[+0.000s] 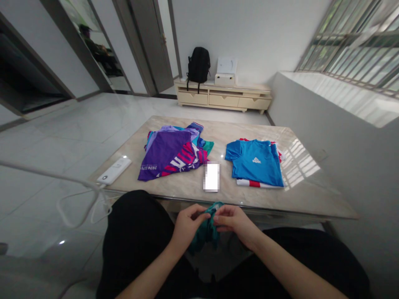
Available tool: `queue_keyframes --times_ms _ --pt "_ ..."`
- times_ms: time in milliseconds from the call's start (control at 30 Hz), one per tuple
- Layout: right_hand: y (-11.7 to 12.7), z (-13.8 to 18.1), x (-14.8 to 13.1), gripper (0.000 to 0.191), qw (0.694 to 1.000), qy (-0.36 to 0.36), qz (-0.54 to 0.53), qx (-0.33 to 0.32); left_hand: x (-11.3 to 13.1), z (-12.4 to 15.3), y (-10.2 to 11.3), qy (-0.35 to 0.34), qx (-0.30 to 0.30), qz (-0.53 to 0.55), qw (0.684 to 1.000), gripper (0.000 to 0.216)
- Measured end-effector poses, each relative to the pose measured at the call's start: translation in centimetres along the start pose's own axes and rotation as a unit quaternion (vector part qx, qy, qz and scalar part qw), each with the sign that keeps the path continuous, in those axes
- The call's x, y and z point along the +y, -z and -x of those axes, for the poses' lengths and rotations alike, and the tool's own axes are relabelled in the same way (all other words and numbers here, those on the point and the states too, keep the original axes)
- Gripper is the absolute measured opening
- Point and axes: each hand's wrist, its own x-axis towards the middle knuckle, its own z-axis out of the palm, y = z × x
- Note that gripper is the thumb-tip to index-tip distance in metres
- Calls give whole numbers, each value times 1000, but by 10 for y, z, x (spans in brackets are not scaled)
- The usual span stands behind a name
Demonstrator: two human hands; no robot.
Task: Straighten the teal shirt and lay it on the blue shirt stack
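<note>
Between my knees, just below the table's front edge, a teal-green garment (204,234) hangs bunched from both hands. My left hand (188,224) pinches its upper left side between thumb and fingers. On the opposite side my right hand (233,220) grips the fabric near the top edge. The lower part of the garment falls into shadow, so its full shape cannot be made out. On the table, a loose heap of shirts with a purple shirt (165,153) on top lies to the left. To the right sits a pile of folded shirts topped by a blue T-shirt (255,162).
A marble-topped table (187,193) spans the front. On it lie a white power bank (115,170) with a cable and a blurred-out white rectangle (212,176). Behind stands a low cabinet (222,97) bearing a black backpack (198,64) and a white box (225,79). A person (96,50) sits beyond the doorway.
</note>
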Motion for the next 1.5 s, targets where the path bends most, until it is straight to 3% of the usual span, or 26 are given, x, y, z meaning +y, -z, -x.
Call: queue_keyframes --times_ms 100,333,567,967,1167,1267,1367,1500 --pt "0 0 0 46 1000 3 -2 -6 0 -2 0 8 -3 15 1000 15" --pt "1 0 3 44 1000 8 12 -4 4 1 2 35 -81 71 994 15" --pt "5 -6 9 45 999 21 29 13 11 8 0 -52 -62 -23 996 12" --pt "7 -8 11 47 1000 10 8 3 16 19 7 -138 -75 -168 973 19" --pt "4 -9 11 51 998 55 27 1 16 19 7 -148 -85 -158 973 22" --pt "1 -7 7 53 995 83 47 -36 13 17 7 -129 -77 -122 981 25" --pt "3 -1 0 47 973 150 167 -44 8 13 4 -100 -32 -84 991 26" --pt "11 7 -10 59 870 252 420 57 4 12 0 -75 21 -35 996 26"
